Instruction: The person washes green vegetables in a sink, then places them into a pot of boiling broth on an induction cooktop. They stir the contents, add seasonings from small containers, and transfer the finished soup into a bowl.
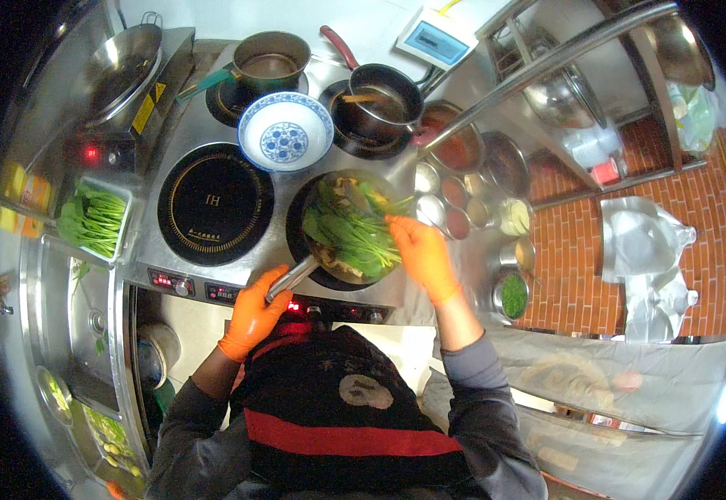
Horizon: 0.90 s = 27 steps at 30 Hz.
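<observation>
My left hand (255, 319), in an orange glove, grips the metal handle (293, 278) of a frying pan. The pan sits on the front right induction plate (296, 215). Leafy greens (353, 228) with long stems lie in it over brownish pieces, which look like mushrooms. My gloved right hand (424, 259) is at the pan's right rim, its fingertips drawn together at the greens and blurred. Whether they pinch stems or a thin utensil cannot be made out. Just behind the pan stands a blue-and-white bowl (285, 119) with nothing in it.
Behind are a green-handled pot (273, 50) and a red-handled saucepan (388, 94). A tray of greens (97, 219) stands left, beside a sink (91, 325). Seasoning containers (456, 222) and chopped green herbs (514, 295) sit right. A metal rail (550, 75) crosses the upper right.
</observation>
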{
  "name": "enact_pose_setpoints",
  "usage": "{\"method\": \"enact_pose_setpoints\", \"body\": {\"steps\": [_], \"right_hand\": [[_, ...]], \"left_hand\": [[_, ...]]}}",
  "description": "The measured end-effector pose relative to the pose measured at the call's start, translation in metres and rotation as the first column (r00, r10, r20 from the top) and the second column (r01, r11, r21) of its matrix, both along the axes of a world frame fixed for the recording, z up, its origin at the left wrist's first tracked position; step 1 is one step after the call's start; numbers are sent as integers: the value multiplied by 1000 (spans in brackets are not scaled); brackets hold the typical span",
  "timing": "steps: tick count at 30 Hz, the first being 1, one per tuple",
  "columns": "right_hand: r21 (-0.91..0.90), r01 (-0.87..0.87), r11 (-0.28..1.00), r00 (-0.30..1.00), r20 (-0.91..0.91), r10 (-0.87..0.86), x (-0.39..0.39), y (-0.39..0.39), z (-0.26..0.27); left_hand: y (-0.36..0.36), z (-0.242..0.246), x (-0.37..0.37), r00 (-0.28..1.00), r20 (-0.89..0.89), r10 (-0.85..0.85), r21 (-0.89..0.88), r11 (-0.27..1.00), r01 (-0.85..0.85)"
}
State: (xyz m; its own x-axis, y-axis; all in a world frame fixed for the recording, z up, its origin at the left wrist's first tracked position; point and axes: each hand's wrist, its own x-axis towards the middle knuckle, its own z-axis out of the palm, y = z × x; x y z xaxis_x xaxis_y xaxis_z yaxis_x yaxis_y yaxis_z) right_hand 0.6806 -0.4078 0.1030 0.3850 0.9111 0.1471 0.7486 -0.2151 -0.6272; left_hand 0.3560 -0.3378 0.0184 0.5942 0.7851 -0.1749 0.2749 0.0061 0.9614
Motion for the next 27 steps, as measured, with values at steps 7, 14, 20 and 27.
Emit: {"method": "enact_pose_setpoints", "body": {"steps": [7, 14, 20, 27], "right_hand": [[-389, 7, 921, 988, 143, 52, -12, -13, -11], [-202, 39, 979, 990, 141, -11, -23, -14, -40], [-156, 128, 979, 986, 125, -109, -2, -65, -20], [-83, 138, 987, 989, 58, -134, -24, -62, -49]], "left_hand": [[-1, -1, 1, 1000, 14, 14, 12, 1000, -14], [-3, -2, 2, 1000, 19, 25, -2, 1000, -25], [-7, 2, 2, 1000, 7, 22, -77, 997, -22], [-11, 1, 6, 997, 64, 34, -87, 996, -28]]}}
